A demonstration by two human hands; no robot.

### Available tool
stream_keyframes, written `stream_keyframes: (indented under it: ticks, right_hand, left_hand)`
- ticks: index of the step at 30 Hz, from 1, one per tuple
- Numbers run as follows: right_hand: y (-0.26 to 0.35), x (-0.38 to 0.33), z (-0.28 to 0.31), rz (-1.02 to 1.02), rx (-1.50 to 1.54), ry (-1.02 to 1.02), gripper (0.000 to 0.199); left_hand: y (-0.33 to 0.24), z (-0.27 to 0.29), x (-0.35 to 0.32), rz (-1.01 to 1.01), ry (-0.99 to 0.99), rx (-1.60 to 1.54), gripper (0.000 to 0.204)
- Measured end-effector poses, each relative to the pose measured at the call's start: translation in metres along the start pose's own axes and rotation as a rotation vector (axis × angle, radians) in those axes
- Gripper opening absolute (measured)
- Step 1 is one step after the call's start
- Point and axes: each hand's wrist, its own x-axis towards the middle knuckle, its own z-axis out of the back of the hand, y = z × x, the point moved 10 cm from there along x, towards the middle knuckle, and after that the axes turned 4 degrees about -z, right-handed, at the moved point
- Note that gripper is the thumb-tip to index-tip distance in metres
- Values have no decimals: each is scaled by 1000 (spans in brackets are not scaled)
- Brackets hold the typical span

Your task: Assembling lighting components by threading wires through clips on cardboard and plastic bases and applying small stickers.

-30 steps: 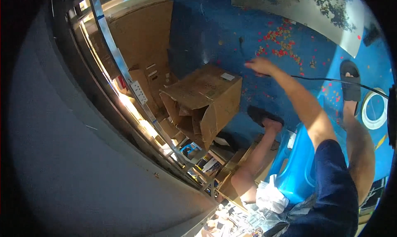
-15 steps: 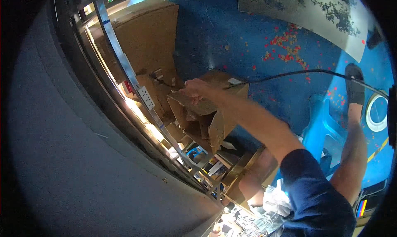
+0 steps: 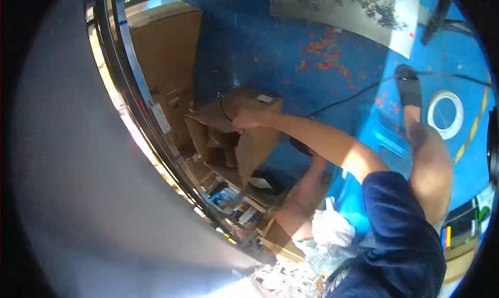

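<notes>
My right hand (image 3: 246, 120) reaches left across the floor, its fingers closed on a black cable (image 3: 225, 108). The cable's short end sticks up past my fingers, and I cannot make out its tip. Beyond my forearm a longer stretch of dark cable runs right over the blue floor. Right under the hand stands an open cardboard box (image 3: 262, 137) with its flaps spread; my hand is at its upper edge. A white socket strip (image 3: 160, 118) is fixed to a metal post left of the box. My left hand is out of view.
A tall cardboard sheet (image 3: 166, 53) leans behind the post. A grey panel (image 3: 104, 194) fills the left side. A blue plastic stool (image 3: 387, 142) stands near my slippered foot (image 3: 408, 87). A white ring (image 3: 445, 114), a crumpled white bag (image 3: 332, 229) and red scraps (image 3: 322, 53) lie about.
The view has shifted, so most things sit further left. My right hand is lower against the box's edge, and the cable's short end, which pointed left, now points up.
</notes>
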Motion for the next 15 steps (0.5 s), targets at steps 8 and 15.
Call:
stream_keyframes:
  ticks: [8, 15]
  right_hand:
    - [82, -96, 23, -237, 155, -282, 46]
    - [195, -231, 42, -9, 342, -684, 34]
  left_hand:
    - [53, -36, -126, 75, -148, -322, 80]
    - [19, -33, -202, 87, -498, -751, 57]
